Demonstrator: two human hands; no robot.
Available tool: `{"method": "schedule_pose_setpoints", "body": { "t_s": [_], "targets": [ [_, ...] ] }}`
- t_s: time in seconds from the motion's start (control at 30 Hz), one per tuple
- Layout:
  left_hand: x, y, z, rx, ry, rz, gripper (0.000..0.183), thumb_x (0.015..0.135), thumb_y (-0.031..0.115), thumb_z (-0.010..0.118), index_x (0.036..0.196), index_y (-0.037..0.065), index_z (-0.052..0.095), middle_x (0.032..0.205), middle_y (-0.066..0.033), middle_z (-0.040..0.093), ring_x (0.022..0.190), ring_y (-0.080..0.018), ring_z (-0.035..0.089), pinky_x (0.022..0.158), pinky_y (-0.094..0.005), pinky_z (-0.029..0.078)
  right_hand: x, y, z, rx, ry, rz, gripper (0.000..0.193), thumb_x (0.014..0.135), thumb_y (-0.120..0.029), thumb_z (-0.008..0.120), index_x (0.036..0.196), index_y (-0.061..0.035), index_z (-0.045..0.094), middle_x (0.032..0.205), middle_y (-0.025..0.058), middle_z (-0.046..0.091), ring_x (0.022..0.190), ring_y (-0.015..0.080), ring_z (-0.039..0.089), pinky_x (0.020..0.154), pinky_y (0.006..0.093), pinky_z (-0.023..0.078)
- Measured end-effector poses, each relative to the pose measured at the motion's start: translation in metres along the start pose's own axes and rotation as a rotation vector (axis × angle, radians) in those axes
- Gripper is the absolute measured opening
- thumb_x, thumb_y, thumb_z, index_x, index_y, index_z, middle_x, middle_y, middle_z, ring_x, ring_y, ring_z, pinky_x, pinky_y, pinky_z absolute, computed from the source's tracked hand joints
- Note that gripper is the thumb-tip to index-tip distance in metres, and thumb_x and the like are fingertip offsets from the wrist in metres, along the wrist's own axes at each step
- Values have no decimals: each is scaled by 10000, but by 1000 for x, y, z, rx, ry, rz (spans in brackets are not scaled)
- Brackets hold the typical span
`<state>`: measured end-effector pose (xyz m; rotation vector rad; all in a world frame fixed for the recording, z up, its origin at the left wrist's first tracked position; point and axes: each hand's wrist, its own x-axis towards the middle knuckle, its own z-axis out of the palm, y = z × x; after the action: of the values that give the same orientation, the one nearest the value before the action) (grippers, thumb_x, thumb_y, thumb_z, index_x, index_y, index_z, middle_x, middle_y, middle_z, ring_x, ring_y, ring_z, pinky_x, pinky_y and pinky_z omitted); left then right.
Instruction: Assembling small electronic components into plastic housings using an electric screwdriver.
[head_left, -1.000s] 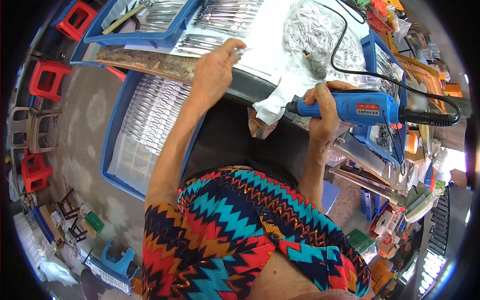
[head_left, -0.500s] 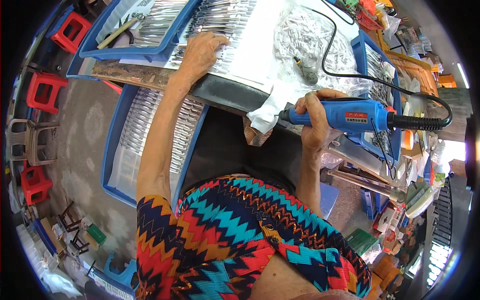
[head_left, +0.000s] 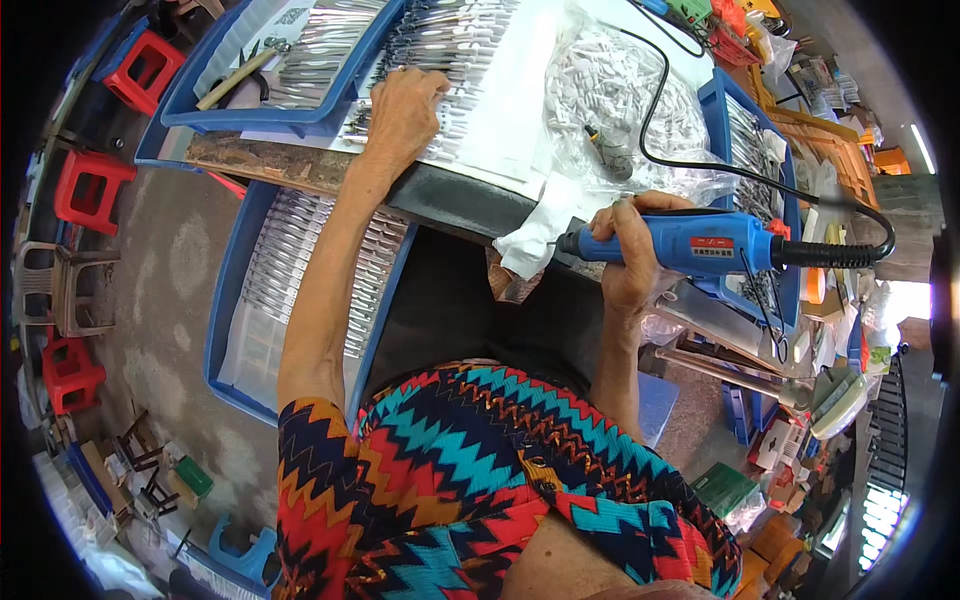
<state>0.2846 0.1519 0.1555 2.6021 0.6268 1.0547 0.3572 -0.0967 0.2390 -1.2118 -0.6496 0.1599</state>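
My right hand [head_left: 632, 255] is wrapped round a blue electric screwdriver [head_left: 705, 242], which lies level with its black tip to the left. That tip is close to a white crumpled cloth or paper [head_left: 530, 240] draped over the bench's front edge. At the far left of the bench, my left hand [head_left: 405, 115] rests on rows of slim silver metal pieces [head_left: 455, 50], some with dark ends. Its fingers are bent over the pieces, and their tips are partly hidden, so what they pinch cannot be made out.
A blue tray [head_left: 275, 118] holds similar pieces, a hammer [head_left: 240, 78] and pliers. A clear bag of small white parts [head_left: 620, 90] lies mid-bench. Below stands another blue tray [head_left: 225, 290]; a filled blue bin [head_left: 715, 105] is at right. The black cord [head_left: 655, 130] loops across the bench.
My left hand has shifted slightly over the metal pieces, its fingers more curled. The screwdriver in my right hand is almost where it was, slightly lower in view.
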Motion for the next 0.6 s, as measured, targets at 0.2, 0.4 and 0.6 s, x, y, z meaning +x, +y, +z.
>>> {"method": "schedule_pose_setpoints", "body": {
  "t_s": [0.2, 0.4, 0.6],
  "targets": [
    [29, -2, 13, -57, 91, 50, 113, 794, 39, 558, 891, 65, 610, 836, -122, 597, 843, -318, 549, 755, -393, 429, -3, -1, -1, -16, -16, 13, 209, 786, 20, 557, 963, 14, 447, 695, 98, 507, 539, 166, 517, 576, 327, 461],
    [43, 0, 23, 21, -17, 124, 128, 755, 31, 594, 870, 86, 583, 842, -103, 538, 877, -308, 519, 756, -389, 424, -4, -4, 0, -20, -4, 6, 208, 783, 13, 562, 955, 14, 446, 697, 97, 499, 534, 169, 518, 568, 317, 459],
    [43, -3, 28, 47, 8, 137, 150, 749, 48, 608, 880, 109, 570, 823, -86, 520, 861, -293, 510, 725, -398, 423, -4, -1, -4, -68, -35, -3, 195, 778, 19, 554, 941, 12, 446, 698, 99, 496, 534, 172, 520, 564, 314, 460]
  ]
}}
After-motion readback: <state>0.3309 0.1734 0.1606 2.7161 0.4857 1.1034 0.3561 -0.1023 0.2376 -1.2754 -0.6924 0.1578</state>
